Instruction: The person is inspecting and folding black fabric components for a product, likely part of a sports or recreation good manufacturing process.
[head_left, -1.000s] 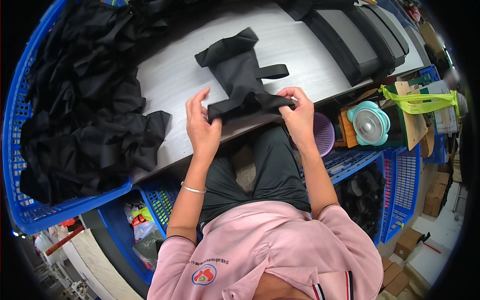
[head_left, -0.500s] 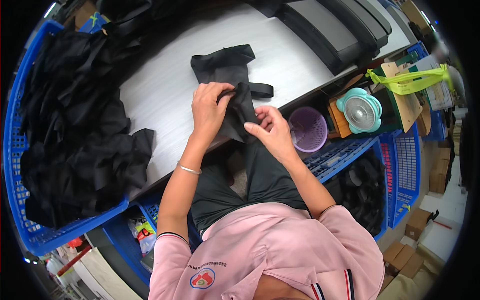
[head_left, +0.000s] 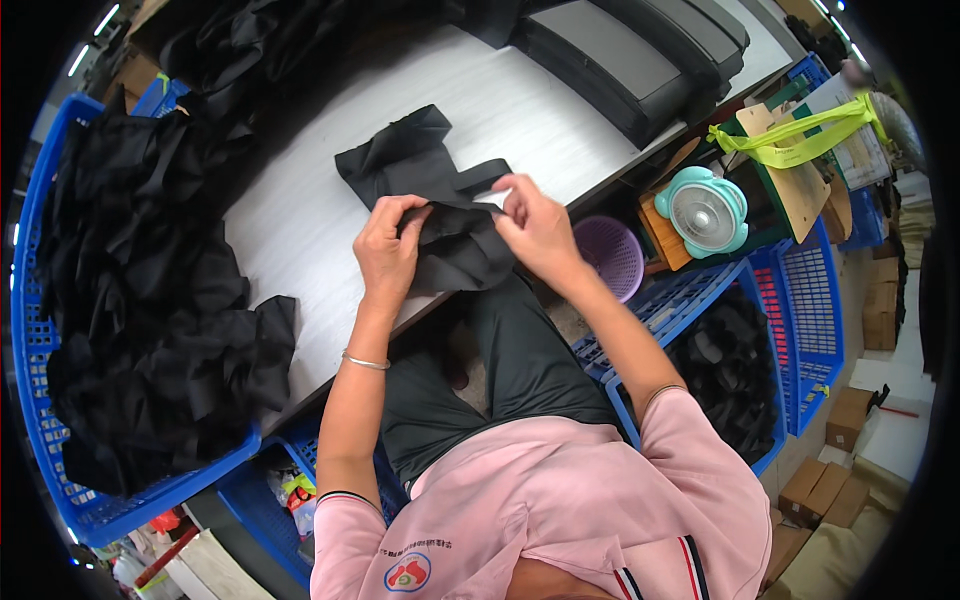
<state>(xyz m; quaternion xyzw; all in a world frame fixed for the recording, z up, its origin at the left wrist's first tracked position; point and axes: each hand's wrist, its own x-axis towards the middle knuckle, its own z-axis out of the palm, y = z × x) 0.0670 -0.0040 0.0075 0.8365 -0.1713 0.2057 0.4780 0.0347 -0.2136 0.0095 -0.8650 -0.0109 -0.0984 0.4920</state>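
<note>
A black fabric piece (head_left: 398, 168) with a short strap loop (head_left: 482, 173) on its right side lies across the near edge of the white table (head_left: 312, 190). My left hand (head_left: 388, 250) pinches a fold of the cloth between thumb and fingers near its middle. On the right, my right hand (head_left: 541, 232) grips the fabric's edge just below the strap loop, thumb and fingertips pressed together. Between my two hands the edge is drawn out sideways. The lower part of the cloth hangs toward my lap.
To the left, a large blue basket (head_left: 160, 522) holds heaped black cloth (head_left: 140, 290). Grey-and-black padded pieces (head_left: 610, 65) lie at the table's far right. Beyond my right arm are a purple basket (head_left: 612, 262), a teal fan (head_left: 706, 210) and a blue crate (head_left: 812, 330).
My right hand has moved up and closed on the fabric edge, having been loosely beside it. The cloth is now spread wider between my hands. The view has shifted slightly.
</note>
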